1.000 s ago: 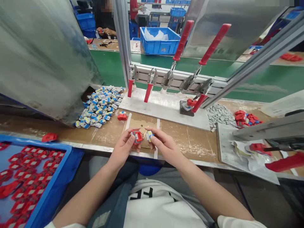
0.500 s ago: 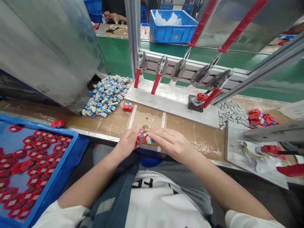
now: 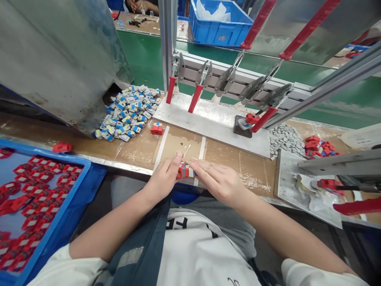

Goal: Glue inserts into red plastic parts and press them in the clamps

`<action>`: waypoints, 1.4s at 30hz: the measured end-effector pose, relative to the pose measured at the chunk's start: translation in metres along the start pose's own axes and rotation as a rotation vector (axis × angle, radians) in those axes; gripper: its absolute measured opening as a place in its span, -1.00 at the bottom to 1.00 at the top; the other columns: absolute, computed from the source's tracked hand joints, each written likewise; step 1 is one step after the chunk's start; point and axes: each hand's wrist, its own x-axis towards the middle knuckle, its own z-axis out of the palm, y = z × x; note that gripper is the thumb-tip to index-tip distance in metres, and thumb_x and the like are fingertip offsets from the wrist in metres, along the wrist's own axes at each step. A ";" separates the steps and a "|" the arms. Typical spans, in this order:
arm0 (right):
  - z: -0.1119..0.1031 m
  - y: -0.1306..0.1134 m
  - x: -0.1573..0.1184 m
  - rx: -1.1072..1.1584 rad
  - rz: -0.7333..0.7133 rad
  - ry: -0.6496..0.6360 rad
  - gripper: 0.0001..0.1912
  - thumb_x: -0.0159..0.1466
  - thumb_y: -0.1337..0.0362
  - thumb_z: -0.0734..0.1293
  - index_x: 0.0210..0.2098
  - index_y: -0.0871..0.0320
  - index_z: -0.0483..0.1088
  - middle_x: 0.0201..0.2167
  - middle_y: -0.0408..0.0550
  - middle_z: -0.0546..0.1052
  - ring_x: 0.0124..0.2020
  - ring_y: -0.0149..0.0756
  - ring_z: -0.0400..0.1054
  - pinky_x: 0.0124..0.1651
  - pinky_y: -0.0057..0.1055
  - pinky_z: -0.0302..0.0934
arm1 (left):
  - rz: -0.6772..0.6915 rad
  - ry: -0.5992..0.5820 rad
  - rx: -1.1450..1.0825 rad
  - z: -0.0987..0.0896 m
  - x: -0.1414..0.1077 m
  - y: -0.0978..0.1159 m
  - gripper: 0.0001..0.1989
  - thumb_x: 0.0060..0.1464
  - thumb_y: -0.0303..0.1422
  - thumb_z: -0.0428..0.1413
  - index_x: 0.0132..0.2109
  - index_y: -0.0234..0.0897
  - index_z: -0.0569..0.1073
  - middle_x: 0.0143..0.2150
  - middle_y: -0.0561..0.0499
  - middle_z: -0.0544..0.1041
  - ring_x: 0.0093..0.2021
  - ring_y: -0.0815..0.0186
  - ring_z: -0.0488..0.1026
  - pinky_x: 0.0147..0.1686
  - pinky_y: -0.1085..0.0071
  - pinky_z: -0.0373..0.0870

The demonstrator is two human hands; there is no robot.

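The left hand (image 3: 163, 178) and right hand (image 3: 222, 182) grasp a red-and-grey block (image 3: 185, 170) at the table's (image 3: 238, 172) front edge, left fingers curled, right ones straighter. From it, bare table opens at three o'clock, a parts pile (image 3: 127, 115) lies at ten; at six, the shirt's (image 3: 190, 254) lettering is too creased to read.

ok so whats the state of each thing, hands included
Red-and-gray part, held between both hands
Left hand, closed on its left end
Right hand, touching its right end
Two red handles on rear rail, raised
Other three red handles there, lowered
Blue tray, holding red parts
Blue crate, holding white sheets
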 end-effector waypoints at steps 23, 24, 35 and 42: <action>-0.039 0.105 -0.040 0.045 0.904 0.781 -0.36 0.45 -0.24 0.21 0.27 0.05 0.44 0.19 0.16 0.58 0.19 0.02 0.50 0.18 0.06 0.48 | 0.130 -0.268 0.274 0.014 -0.003 0.038 -0.61 0.05 -0.14 0.42 -0.05 -0.19 0.54 -0.32 0.01 0.60 -0.41 0.23 0.52 -0.40 0.40 0.41; -0.044 0.127 -0.041 0.088 1.028 0.771 -0.32 0.45 -0.27 0.16 0.20 0.12 0.47 0.11 0.17 0.61 0.09 -0.01 0.53 0.13 0.03 0.47 | 0.120 -0.307 0.220 0.015 -0.001 0.043 -0.59 0.04 -0.16 0.44 -0.04 -0.19 0.54 -0.30 -0.01 0.60 -0.37 0.22 0.54 -0.37 0.39 0.45; -0.143 0.183 0.032 0.712 0.970 0.530 -0.18 0.38 -0.46 0.14 -0.03 0.16 0.55 -0.37 -0.01 0.57 -0.49 -0.33 0.40 -0.49 -0.39 0.22 | -0.006 -0.499 -0.128 0.046 0.061 0.075 -0.44 0.12 -0.20 0.43 0.21 -0.21 0.51 0.00 -0.17 0.60 -0.11 0.14 0.62 -0.30 0.36 0.55; -0.172 0.203 0.062 0.728 1.040 0.600 -0.34 0.35 -0.33 0.36 -0.25 0.22 0.54 -0.58 -0.12 0.49 -0.70 -0.48 0.23 -0.66 -0.51 -0.01 | 0.075 -0.623 0.158 0.097 0.120 0.091 -0.62 0.24 -0.08 0.32 0.07 -0.20 0.56 0.01 -0.11 0.58 -0.26 0.32 0.58 -0.33 0.40 0.48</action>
